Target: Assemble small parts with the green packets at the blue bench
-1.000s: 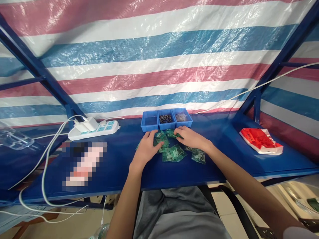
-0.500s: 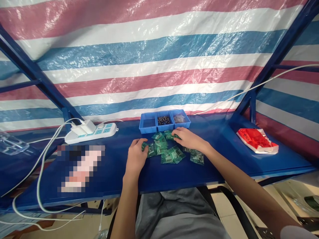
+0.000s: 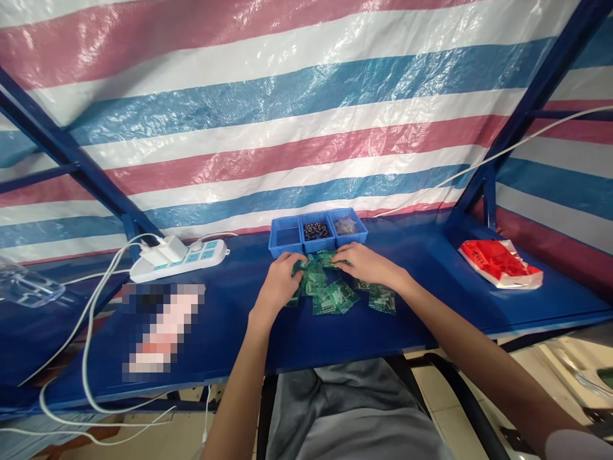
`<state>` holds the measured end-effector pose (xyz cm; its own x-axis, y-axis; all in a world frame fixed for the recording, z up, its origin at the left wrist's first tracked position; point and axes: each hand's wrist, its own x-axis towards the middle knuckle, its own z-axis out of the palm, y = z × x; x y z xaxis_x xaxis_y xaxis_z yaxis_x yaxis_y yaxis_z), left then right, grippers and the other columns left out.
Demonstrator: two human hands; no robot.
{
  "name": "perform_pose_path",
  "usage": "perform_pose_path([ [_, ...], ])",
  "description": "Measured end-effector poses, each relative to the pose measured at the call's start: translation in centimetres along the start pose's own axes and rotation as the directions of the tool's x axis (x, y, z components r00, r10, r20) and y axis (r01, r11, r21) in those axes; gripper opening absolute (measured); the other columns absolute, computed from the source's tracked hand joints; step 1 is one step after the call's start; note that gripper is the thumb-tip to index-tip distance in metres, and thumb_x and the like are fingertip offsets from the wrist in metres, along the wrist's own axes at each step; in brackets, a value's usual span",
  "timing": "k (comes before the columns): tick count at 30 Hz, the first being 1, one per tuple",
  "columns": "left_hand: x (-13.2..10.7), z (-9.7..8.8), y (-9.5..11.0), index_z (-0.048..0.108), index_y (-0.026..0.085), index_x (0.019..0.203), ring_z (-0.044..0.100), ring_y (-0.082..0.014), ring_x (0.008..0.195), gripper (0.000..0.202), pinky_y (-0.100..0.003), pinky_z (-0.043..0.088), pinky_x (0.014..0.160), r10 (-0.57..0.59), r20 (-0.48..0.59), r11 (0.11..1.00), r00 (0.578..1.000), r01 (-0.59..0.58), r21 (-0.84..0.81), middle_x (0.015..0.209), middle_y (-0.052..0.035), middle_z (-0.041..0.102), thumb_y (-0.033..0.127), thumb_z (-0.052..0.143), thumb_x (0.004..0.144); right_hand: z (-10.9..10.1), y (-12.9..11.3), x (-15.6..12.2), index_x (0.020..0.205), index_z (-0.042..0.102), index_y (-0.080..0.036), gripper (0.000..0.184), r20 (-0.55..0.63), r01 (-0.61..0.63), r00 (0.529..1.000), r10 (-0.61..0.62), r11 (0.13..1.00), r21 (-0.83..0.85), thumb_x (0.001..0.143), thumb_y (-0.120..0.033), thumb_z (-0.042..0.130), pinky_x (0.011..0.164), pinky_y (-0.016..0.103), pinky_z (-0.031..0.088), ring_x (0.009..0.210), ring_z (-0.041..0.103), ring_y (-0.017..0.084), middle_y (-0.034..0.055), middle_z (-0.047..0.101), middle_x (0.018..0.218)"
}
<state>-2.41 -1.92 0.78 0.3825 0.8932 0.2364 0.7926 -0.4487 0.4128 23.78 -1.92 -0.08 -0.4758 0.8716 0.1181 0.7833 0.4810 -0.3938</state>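
Several small green see-through plastic packets (image 3: 335,298) lie in an overlapping heap on the blue tabletop, with light slim pieces showing inside some of them. My left hand (image 3: 278,284) is at the heap's left edge, thumb and fingers closed on a green packet. From the right, my right hand (image 3: 364,263) reaches over the back of the heap, its fingertips pinching another green packet (image 3: 325,259). Just behind both hands stands a blue three-compartment tray (image 3: 286,252). Small dark metallic parts (image 3: 316,230) fill its middle section, and clear plastic pieces (image 3: 345,225) lie in the right one.
On the left are a white power strip (image 3: 205,257) with plugged-in chargers, looping white cables (image 3: 86,332) and a pixelated patch. A red and white package (image 3: 500,263) lies on the right. Blue metal frame bars and a striped tarp (image 3: 306,147) close off the back.
My left hand has moved right and slightly back, from the heap's left side to a packet near the tray. My right hand stays at the back packet. The view has shifted slightly.
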Motion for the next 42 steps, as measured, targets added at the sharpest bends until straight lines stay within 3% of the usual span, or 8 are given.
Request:
perform_pose_path([
  [4,-1.9,0.6,0.8,0.069,0.025,0.118,0.069,-0.0255,0.108,0.026,-0.038,0.056,0.092,-0.068,-0.039,0.997,0.997,0.066,-0.049,0.131,-0.0076,0.065,0.025,0.051,0.099,-0.1,0.1,0.0,0.129,0.072,-0.022,0.037,0.023,-0.033,0.999,0.033,0.999,-0.007,0.1,-0.032,0.051,0.102,0.045,0.048,0.131,0.054,0.036,0.0108,0.065,0.139],
  [9,-3.6,1.2,1.2,0.067,0.03,0.131,0.033,-0.036,0.151,0.035,-0.052,0.046,0.112,-0.14,0.01,0.988,0.99,0.14,-0.058,0.159,-0.007,0.045,0.035,0.057,0.098,-0.6,-0.7,-0.4,0.13,0.071,-0.021,0.038,0.028,-0.07,0.997,0.069,0.998,0.002,0.099,-0.033,0.052,0.099,0.046,0.05,0.132,0.053,0.038,0.0128,0.063,0.14],
  [17,-5.5,1.0,0.3,0.066,0.032,0.132,0.029,-0.0345,0.153,0.038,-0.046,0.056,0.104,-0.193,-0.113,0.974,0.975,0.177,-0.14,0.159,-0.0034,0.045,0.038,0.059,0.096,-2.2,-0.3,-0.7,0.131,0.068,-0.021,0.04,0.004,-0.098,0.995,0.098,0.994,0.052,0.1,-0.036,0.049,0.088,0.04,0.054,0.122,0.06,0.034,0.0142,0.063,0.137],
  [21,-7.2,1.0,0.4,0.064,0.032,0.135,0.034,-0.0349,0.151,0.042,-0.05,0.053,0.108,-0.207,-0.133,0.974,0.969,0.192,-0.121,0.156,-0.003,0.048,0.049,0.056,0.097,-3.5,-0.5,-2.3,0.123,0.073,-0.023,0.037,-0.099,-0.095,0.99,0.101,0.993,0.071,0.098,-0.04,0.052,0.096,0.043,0.051,0.119,0.062,0.033,0.011,0.069,0.126],
  [25,-8.1,1.3,1.1,0.055,0.04,0.144,0.021,-0.0364,0.156,0.055,-0.064,0.033,0.12,-0.101,-0.024,0.992,0.995,0.099,-0.072,0.166,0.0001,0.032,0.059,0.06,0.093,-2.2,-2.7,-5.6,0.131,0.068,-0.03,0.044,-0.002,-0.081,0.997,0.082,0.992,0.093,0.097,-0.053,0.054,0.108,0.051,0.045,0.14,0.046,0.037,0.0084,0.056,0.148],
  [29,-7.8,1.7,1.8,0.048,0.045,0.149,0.007,-0.041,0.157,0.064,-0.08,0.008,0.116,-0.047,0.046,0.999,0.998,0.045,0.029,0.171,0.0014,0.016,0.064,0.062,0.09,-0.1,-4.7,-8.5,0.149,0.051,-0.033,0.054,0.029,-0.196,0.98,0.195,0.977,0.088,0.1,-0.055,0.045,0.116,0.062,0.035,0.154,0.022,0.039,0.0068,0.032,0.166],
  [36,-5.9,1.1,3.0,0.059,0.033,0.142,0.011,-0.0393,0.157,0.061,-0.074,0.005,0.12,0.073,0.147,0.996,0.986,-0.08,0.04,0.17,-0.0053,0.019,0.064,0.063,0.09,-0.7,-2.0,-11.4,0.145,0.054,-0.034,0.049,-0.006,-0.277,0.96,0.279,0.954,0.11,0.097,-0.045,0.052,0.11,0.048,0.045,0.143,0.042,0.035,0.0088,0.05,0.152],
  [42,-4.8,2.5,4.8,0.064,0.038,0.135,0.008,-0.0389,0.158,0.046,-0.069,0.012,0.124,0.155,0.13,0.988,0.979,-0.154,-0.015,0.169,-0.0015,0.022,0.06,0.056,0.095,-0.1,-0.7,-10.7,0.14,0.056,-0.03,0.048,-0.013,-0.28,0.959,0.283,0.954,0.108,0.094,-0.045,0.056,0.107,0.047,0.046,0.134,0.049,0.033,0.0103,0.058,0.138],
])
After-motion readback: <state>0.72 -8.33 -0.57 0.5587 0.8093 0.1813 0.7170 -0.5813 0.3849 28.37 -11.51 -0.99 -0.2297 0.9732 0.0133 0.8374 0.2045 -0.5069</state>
